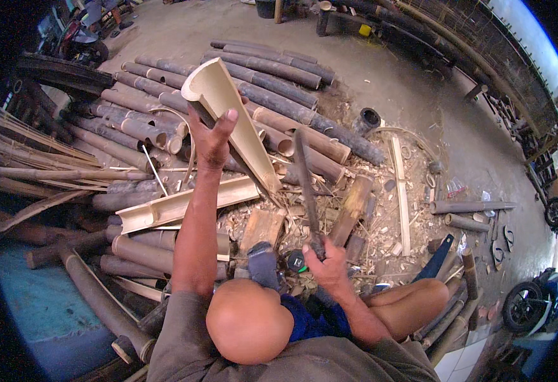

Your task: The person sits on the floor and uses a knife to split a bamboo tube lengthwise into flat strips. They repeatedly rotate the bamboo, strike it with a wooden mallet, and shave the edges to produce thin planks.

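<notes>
My left hand [210,141] grips a split half of bamboo [246,124] by its edge. The piece leans upright, its pale hollow face turned to the right and its lower end down among the shavings. In my right hand [330,266] is the handle of a machete [306,181], whose dark blade points up and away, apart from the bamboo. Another bamboo half [187,205] lies beneath my left forearm, hollow side up. Near its right end sits a wooden block [263,229]. A small black and green round object [296,260] lies left of my right hand.
Many dark bamboo poles [272,95] cover the floor ahead. Wood chips [381,216] spread around a pale bamboo strip [400,191]. To the right are a dark blue blade-like tool [433,258], sandals [496,253] and a motorcycle [533,302]. Thin strips [43,153] are stacked at left.
</notes>
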### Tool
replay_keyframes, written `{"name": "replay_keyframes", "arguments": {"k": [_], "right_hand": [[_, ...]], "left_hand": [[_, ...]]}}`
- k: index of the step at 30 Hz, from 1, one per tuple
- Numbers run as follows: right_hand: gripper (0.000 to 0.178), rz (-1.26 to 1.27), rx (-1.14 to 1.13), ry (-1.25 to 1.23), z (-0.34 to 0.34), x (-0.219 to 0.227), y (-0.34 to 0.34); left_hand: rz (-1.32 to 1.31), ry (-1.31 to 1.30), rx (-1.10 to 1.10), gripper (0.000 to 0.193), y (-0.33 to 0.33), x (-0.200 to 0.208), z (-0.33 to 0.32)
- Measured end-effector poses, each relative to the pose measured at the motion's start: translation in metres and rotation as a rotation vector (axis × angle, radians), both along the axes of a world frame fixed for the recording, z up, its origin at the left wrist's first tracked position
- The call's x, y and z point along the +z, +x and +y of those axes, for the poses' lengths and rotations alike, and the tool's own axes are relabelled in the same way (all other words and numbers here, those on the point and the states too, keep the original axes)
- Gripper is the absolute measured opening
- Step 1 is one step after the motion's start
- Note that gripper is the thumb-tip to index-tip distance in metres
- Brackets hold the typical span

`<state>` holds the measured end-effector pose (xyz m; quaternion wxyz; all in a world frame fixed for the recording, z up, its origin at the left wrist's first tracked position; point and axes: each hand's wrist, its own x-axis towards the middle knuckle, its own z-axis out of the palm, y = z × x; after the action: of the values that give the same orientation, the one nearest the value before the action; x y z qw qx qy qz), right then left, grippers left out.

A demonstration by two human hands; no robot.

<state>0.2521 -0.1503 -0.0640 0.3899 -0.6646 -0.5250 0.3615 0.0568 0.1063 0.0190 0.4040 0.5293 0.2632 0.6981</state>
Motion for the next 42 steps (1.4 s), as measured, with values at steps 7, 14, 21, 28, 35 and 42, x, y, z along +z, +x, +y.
{"name": "replay_keyframes", "arguments": {"k": [7, 14, 21, 28, 35, 42], "right_hand": [[0.031, -0.290, 0.095, -0.036, 0.000, -0.109, 0.012], [0.032, -0.051, 0.049, -0.225, -0.007, -0.021, -0.003], [0.041, -0.278, 0.123, -0.210, -0.001, -0.106, 0.008], [0.036, -0.038, 0.069, -0.384, -0.020, -0.050, 0.009], [0.028, -0.287, -0.054, 0.228, -0.007, -0.055, 0.039], [0.042, -0.270, 0.110, -0.405, -0.035, -0.063, 0.048]], "left_hand": [[-0.014, -0.004, 0.030, 0.067, 0.002, -0.002, 0.000], [0.007, -0.044, 0.075, 0.066, -0.008, -0.015, 0.003], [0.031, -0.041, 0.080, 0.060, 0.006, 0.000, 0.002], [-0.026, -0.171, 0.250, 0.023, -0.002, -0.026, 0.014], [-0.081, -0.117, 0.019, 0.025, 0.023, -0.028, 0.021], [-0.087, -0.165, 0.104, 0.027, -0.005, -0.047, 0.020]]}}
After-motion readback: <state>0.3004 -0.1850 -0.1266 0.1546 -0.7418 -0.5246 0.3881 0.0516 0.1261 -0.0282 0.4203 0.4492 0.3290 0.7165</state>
